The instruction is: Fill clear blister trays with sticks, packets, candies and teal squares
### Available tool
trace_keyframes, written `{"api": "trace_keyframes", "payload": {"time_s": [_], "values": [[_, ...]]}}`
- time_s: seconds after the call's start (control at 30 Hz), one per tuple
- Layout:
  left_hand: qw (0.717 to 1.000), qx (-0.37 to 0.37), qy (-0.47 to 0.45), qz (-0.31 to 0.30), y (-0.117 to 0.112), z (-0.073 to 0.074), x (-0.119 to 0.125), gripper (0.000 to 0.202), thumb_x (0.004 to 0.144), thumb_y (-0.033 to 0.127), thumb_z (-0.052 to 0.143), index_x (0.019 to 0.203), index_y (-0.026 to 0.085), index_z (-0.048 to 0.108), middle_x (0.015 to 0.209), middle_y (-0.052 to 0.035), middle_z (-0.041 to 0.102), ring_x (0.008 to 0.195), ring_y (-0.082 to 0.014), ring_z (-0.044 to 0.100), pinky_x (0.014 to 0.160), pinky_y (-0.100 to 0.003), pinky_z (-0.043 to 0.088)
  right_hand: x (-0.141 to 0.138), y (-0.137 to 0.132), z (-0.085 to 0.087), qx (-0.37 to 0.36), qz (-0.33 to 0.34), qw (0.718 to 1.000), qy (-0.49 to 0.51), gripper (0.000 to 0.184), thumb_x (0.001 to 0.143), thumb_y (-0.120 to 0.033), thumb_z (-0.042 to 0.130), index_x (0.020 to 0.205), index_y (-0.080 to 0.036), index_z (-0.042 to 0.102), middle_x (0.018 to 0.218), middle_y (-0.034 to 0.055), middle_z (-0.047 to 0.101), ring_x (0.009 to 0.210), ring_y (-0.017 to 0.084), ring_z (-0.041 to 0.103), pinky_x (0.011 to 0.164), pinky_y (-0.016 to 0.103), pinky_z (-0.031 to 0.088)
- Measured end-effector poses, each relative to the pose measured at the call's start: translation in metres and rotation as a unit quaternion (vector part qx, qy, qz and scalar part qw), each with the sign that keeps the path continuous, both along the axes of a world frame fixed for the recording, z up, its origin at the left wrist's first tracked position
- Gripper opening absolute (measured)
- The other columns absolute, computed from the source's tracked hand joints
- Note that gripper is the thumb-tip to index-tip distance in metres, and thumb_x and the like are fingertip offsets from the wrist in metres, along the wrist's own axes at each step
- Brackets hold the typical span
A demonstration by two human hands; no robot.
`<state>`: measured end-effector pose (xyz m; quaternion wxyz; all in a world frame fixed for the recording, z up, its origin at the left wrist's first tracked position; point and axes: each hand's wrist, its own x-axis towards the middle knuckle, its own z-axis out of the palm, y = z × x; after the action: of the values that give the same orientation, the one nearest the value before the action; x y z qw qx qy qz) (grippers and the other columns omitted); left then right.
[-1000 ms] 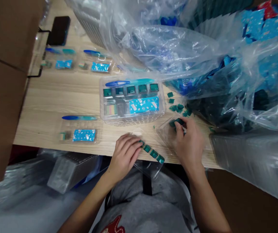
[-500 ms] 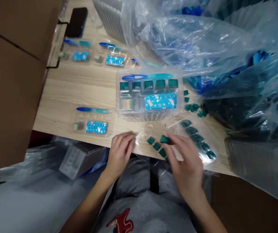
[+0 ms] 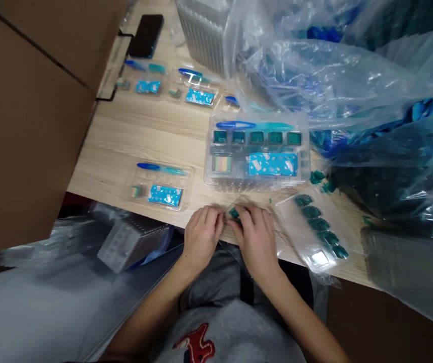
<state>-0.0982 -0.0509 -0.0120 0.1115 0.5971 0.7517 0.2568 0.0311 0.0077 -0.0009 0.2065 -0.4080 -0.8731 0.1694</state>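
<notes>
Head cam: the left hand [image 3: 201, 237] and right hand [image 3: 256, 239] are resting close together at the edge of the wooden table [image 3: 133, 136], fingers curling around a small teal block [image 3: 234, 213], can't tell which hand's gripping it, with a clear blister tray [image 3: 316, 232] lying just right, its teal row running diagonally

Head-worn view, facing forward and down, close above left hand [image 3: 201, 238], right hand [image 3: 256, 241], wooden table [image 3: 136, 133].
</notes>
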Motion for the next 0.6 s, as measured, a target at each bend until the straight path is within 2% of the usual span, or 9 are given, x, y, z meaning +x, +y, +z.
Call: {"api": "trace_keyframes", "payload": {"time_s": [0.1, 0.2, 0.27, 0.37, 0.43, 0.53, 0.6], "values": [[0.984, -0.009, -0.172, 0.051, -0.005, 0.008, -0.003, 0.009, 0.091, 0.019, 0.046, 0.091, 0.020, 0.056, 0.075, 0.0004, 0.063, 0.064, -0.0121, 0.061, 0.060, -0.023, 0.046, 0.022, -0.005, 0.014, 0.025, 0.000, 0.995, 0.093, 0.027, 0.092, -0.022, 0.054, 0.118, -0.017, 0.056, 0.108, 0.0125, 0.062, 0.099, 0.024, 0.058, 0.080, 0.038, 0.050], [0.940, 0.010, -0.321, 0.116, -0.012, 0.021, -0.010, 0.008, 0.091, 0.025, 0.048, 0.089, 0.020, 0.054, 0.069, 0.0035, 0.059, 0.052, -0.0081, 0.056, 0.049, -0.018, 0.045, 0.047, -0.012, 0.022, 0.044, -0.059, 0.988, 0.138, 0.037, 0.088, -0.015, 0.059, 0.124, -0.021, 0.055, 0.111, 0.0105, 0.061, 0.103, 0.022, 0.058, 0.085, 0.036, 0.048], [0.912, 0.048, -0.372, 0.165, -0.016, 0.031, -0.015, 0.008, 0.089, 0.027, 0.053, 0.087, 0.020, 0.054, 0.066, 0.0044, 0.059, 0.047, -0.0067, 0.054, 0.044, -0.017, 0.043, 0.058, -0.018, 0.022, 0.024, -0.096, 0.984, 0.148, 0.041, 0.087, -0.015, 0.059, 0.127, -0.022, 0.055, 0.114, 0.0111, 0.060, 0.108, 0.023, 0.057, 0.088, 0.038, 0.048], [0.884, 0.120, -0.405, 0.203, -0.019, 0.047, -0.019, 0.010, 0.086, 0.029, 0.061, 0.086, 0.020, 0.055, 0.063, 0.0053, 0.059, 0.044, -0.0062, 0.052, 0.039, -0.016, 0.043, 0.064, -0.028, 0.019, -0.096, -0.119, 0.971, 0.182, 0.046, 0.089, -0.021, 0.058, 0.134, -0.026, 0.050, 0.121, 0.0108, 0.059, 0.108, 0.023, 0.059, 0.090, 0.042, 0.049], [0.871, 0.153, -0.421, 0.201, -0.020, 0.055, -0.019, 0.009, 0.086, 0.027, 0.061, 0.088, 0.020, 0.055, 0.065, 0.0050, 0.060, 0.043, -0.0062, 0.053, 0.037, -0.016, 0.044, 0.062, -0.033, 0.020, -0.207, -0.125, 0.947, 0.214, 0.047, 0.090, -0.026, 0.057, 0.136, -0.028, 0.048, 0.120, 0.0087, 0.063, 0.100, 0.021, 0.064, 0.084, 0.038, 0.055], [0.861, 0.190, -0.437, 0.177, -0.023, 0.061, -0.016, 0.006, 0.088, 0.022, 0.058, 0.095, 0.021, 0.057, 0.070, 0.0042, 0.061, 0.046, -0.0067, 0.055, 0.038, -0.016, 0.046, 0.057, -0.034, 0.031, -0.321, -0.136, 0.896, 0.275, 0.041, 0.089, -0.030, 0.059, 0.129, -0.029, 0.055, 0.097, 0.0033, 0.073, 0.082, 0.016, 0.070, 0.070, 0.027, 0.058], [0.868, 0.208, -0.426, 0.146, -0.026, 0.061, -0.015, 0.010, 0.090, 0.019, 0.055, 0.100, 0.022, 0.058, 0.072, 0.0038, 0.062, 0.049, -0.0069, 0.057, 0.040, -0.017, 0.048, 0.055, -0.032, 0.041, -0.373, -0.153, 0.858, 0.318, 0.035, 0.088, -0.031, 0.062, 0.123, -0.030, 0.060, 0.082, -0.0009, 0.073, 0.072, 0.012, 0.070, 0.066, 0.020, 0.057]]}}
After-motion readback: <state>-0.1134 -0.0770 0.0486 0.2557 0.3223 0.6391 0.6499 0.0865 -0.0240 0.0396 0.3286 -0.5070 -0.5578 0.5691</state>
